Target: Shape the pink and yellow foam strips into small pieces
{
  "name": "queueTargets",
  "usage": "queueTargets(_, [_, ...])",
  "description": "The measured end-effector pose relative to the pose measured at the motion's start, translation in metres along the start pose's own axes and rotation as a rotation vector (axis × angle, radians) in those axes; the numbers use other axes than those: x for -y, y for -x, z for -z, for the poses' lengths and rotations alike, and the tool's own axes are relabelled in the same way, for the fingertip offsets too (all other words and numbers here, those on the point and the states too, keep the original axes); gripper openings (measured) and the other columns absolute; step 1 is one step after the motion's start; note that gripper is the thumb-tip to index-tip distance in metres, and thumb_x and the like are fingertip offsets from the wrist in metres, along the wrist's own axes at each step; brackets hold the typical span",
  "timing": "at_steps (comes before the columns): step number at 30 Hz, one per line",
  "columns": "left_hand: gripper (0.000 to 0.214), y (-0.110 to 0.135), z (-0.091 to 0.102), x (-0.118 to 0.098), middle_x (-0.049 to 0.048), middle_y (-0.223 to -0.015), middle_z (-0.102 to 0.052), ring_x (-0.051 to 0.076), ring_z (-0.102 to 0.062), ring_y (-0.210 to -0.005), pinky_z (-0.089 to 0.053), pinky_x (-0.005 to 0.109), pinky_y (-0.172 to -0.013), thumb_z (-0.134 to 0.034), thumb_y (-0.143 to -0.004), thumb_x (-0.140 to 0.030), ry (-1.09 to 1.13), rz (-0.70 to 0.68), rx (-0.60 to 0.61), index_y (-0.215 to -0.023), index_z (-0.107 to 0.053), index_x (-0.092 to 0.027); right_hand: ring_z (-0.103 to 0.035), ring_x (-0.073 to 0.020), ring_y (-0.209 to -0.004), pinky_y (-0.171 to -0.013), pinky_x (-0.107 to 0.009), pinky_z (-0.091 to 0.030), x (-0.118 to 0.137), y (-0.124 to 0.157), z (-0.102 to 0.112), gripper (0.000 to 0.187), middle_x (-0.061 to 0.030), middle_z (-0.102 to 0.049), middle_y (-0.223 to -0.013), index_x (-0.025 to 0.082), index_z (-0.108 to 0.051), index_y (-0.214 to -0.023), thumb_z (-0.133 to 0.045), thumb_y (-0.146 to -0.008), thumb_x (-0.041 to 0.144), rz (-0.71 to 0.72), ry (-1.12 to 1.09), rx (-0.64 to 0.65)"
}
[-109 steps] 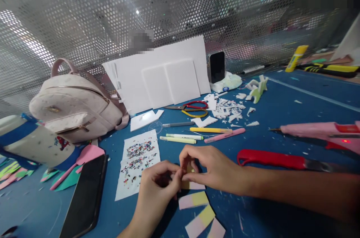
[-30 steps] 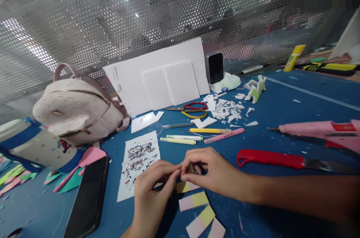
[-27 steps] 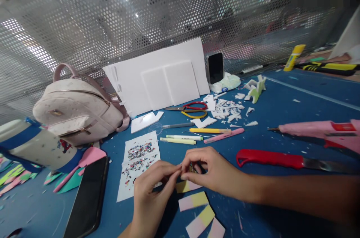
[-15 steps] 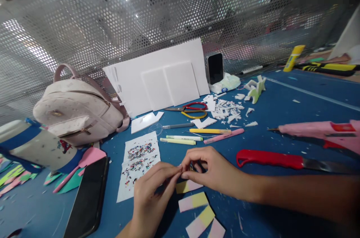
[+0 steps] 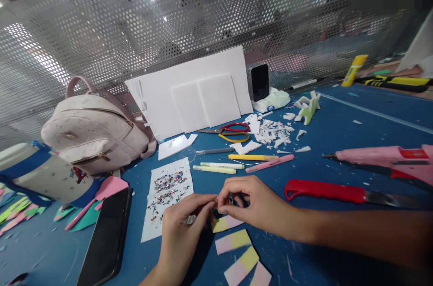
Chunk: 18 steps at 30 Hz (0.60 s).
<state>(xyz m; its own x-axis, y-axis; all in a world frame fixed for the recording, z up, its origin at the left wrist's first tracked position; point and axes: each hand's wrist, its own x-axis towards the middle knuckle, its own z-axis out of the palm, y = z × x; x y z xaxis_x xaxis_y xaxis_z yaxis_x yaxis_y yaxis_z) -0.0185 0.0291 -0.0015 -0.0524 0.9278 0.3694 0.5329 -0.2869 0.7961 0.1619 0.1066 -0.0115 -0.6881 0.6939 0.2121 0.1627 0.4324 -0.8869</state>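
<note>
Ref.: center = where both hands' fingertips are meeting; 12 o'clk = far side of table [image 5: 382,119].

1. L hand [image 5: 184,227]: occupying approx. 8 o'clk. Thumb & index are sitting close tog. at tips; whether grip is pinching a small item, cannot tell (hidden).

2. R hand [image 5: 245,198]: occupying approx. 3 o'clk. Thumb & index are curving into a ring, tips nearly tog.; contents likewise hidden, cannot tell. Hands are sitting just beside each other; contact unclear.

3. Strips [image 5: 233,242], pink/yellow: lying fanned from just below center down to 5 o'clk. Nearest one is lying partly under fingertips.

4. Sheet [image 5: 152,227] w/ loose shiny bits [image 5: 171,181]: lying at 9–10 o'clk, near L hand.

5. Others: pens [image 5: 253,157] lying at 12–1 o'clk; knife [image 5: 326,190] lying at 3 o'clk, near R forearm; glue gun [image 5: 372,155] lying at 2–3 o'clk.

Handling (judgement): for fine fingertip work, wearer should be bracing both wrists, using min. pinch pressure, steadying w/ one hand while adjusting w/ other. Avoid brushing bits or nudging strips. R forearm should be clearing knife blade.
</note>
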Motion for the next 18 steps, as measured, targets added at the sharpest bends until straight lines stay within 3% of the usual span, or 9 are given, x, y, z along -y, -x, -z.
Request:
queueTargets(5, [0.017,0.0002,-0.0016,0.0042,-0.0006,-0.071,-0.077,0.012,-0.07,-0.056,-0.055,0.017,-0.054,-0.066,-0.084,-0.016,0.199,0.126,-0.001,-0.1,-0.071,-0.02,-0.05,-0.0091,-0.061,-0.058,-0.022,-0.038,0.0027,0.0008,0.0014,0.003,0.0015,-0.067,-0.079,0.019,-0.073,-0.082,-0.07,-0.083,0.019,0.065,0.066,-0.006])
queueTargets(10, [0.005,-0.0007,-0.0019,0.0047,0.0005,-0.069,-0.076,0.011,-0.07,-0.059,-0.051,0.014,-0.052,-0.068,-0.083,-0.018,0.263,0.25,0.002,-0.082,-0.064,-0.018,-0.053,-0.0097,-0.064,-0.06,-0.022,-0.038,0.0005,-0.0001,0.0031,0.003,0.0022,-0.068,-0.079,0.021,-0.074,-0.085,-0.071,-0.085,0.022,0.138,0.147,-0.021])
queueTargets(18, [0.01,-0.0016,-0.0016,0.0024,0.001,-0.062,-0.074,0.012,-0.067,-0.054,-0.052,0.016,-0.05,-0.068,-0.082,-0.017,0.214,0.194,0.026,-0.075,-0.074,-0.017,-0.062,-0.013,-0.076,-0.066,-0.024,-0.04,-0.0015,0.0005,0.0048,0.005,0.0018,-0.07,-0.083,0.022,-0.073,-0.088,-0.069,-0.086,0.02,0.233,0.233,-0.033])
